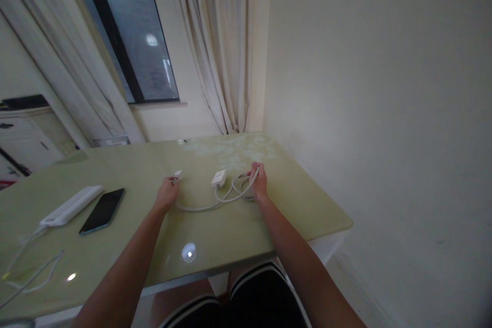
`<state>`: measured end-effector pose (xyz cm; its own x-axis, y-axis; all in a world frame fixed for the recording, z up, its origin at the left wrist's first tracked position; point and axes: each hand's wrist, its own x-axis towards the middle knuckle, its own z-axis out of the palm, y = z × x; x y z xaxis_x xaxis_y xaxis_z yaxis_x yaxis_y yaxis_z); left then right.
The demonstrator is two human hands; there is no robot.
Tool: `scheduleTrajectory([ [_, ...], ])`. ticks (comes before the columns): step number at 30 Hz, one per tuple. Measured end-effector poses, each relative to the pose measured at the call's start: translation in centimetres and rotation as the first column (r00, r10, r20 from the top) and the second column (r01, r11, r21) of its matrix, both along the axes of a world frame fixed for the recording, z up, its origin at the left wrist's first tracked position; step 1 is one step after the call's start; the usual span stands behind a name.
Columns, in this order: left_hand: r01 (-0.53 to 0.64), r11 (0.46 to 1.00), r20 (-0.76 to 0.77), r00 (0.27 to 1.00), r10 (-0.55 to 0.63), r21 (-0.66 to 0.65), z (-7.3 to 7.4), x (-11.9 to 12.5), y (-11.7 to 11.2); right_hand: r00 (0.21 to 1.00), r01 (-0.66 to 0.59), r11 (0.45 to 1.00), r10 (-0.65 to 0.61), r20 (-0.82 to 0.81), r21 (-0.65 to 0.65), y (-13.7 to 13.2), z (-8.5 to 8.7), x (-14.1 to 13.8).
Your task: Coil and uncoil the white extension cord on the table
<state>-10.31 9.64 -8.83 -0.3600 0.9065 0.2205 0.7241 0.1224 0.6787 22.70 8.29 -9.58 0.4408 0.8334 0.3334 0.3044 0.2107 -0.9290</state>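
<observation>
A white extension cord (200, 209) runs between my two hands over the table. My left hand (168, 192) is closed on one end of it, where a small white plug (178, 175) sticks out past the fingers. Loops of the same cord are gripped in my right hand (259, 180), at the right side of the coil. Between the hands, nearer the right one, lies the cord's white socket block (219, 178). Its face shows small dark slots. The fingers of both hands are partly hidden by the cord and by the hands themselves.
On the left lie a white power strip (73, 206) with its cable (42, 269) and a dark phone (102, 210). The pale green table (307, 205) borders a wall on the right. A tiny white object (182, 141) sits by the far edge, below the curtain (225, 51).
</observation>
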Motion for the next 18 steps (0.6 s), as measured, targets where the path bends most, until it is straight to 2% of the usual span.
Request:
scheduleTrajectory([
  [2,-0.035,0.999,-0.118,0.993,0.030,-0.037,-0.4,0.9,-0.6,0.966,0.037,0.999,-0.028,0.256,-0.029,-0.5,0.4,0.1],
  [4,-0.075,0.993,-0.234,0.968,0.094,0.089,-0.3,2.6,-1.4,0.870,0.100,0.995,-0.084,0.486,-0.007,-1.0,1.0,0.0],
  [5,-0.054,0.982,-0.263,0.960,0.102,0.182,-0.1,3.9,-1.9,0.814,0.119,0.993,-0.107,0.571,0.017,-1.1,1.3,-0.1],
  [6,0.011,0.966,-0.271,0.961,0.061,0.259,0.2,5.3,-2.4,0.766,0.124,0.991,-0.123,0.631,0.042,-1.3,1.6,-0.1],
  [7,0.134,0.949,-0.273,0.961,-0.053,0.287,0.6,6.9,-2.8,0.730,0.117,0.991,-0.130,0.671,0.065,-1.4,1.8,-0.2],
  [8,0.288,0.922,-0.275,0.937,-0.215,0.261,0.9,8.6,-3.3,0.707,0.097,0.992,-0.126,0.695,0.081,-1.4,1.9,-0.3],
  [9,0.439,0.878,-0.282,0.881,-0.380,0.189,1.3,10.3,-3.7,0.695,0.067,0.994,-0.109,0.710,0.087,-1.5,1.9,-0.3],
  [10,0.541,0.837,-0.298,0.816,-0.496,0.087,1.5,11.9,-4.0,0.691,0.030,0.996,-0.080,0.718,0.082,-1.5,1.9,-0.2],
  [11,0.558,0.830,-0.305,0.792,-0.530,0.006,1.7,13.4,-4.2,0.694,-0.014,0.998,-0.038,0.719,0.066,-1.5,1.7,-0.1],
  [12,0.545,0.836,-0.298,0.790,-0.536,-0.061,1.7,14.6,-4.3,0.703,-0.062,0.997,0.012,0.711,0.044,-1.5,1.5,0.0],
  [14,0.476,0.867,-0.229,0.836,-0.499,-0.150,1.6,16.1,-4.3,0.745,-0.147,0.989,0.107,0.659,0.005,-1.3,1.1,0.5],
  [16,0.445,0.873,-0.090,0.879,-0.468,-0.197,1.1,16.6,-4.0,0.806,-0.215,0.977,0.180,0.564,-0.004,-1.0,0.6,0.9],
  [18,0.421,0.887,0.042,0.906,-0.422,-0.188,0.7,16.4,-3.7,0.866,-0.285,0.958,0.249,0.434,0.020,-0.6,0.2,1.1],
])
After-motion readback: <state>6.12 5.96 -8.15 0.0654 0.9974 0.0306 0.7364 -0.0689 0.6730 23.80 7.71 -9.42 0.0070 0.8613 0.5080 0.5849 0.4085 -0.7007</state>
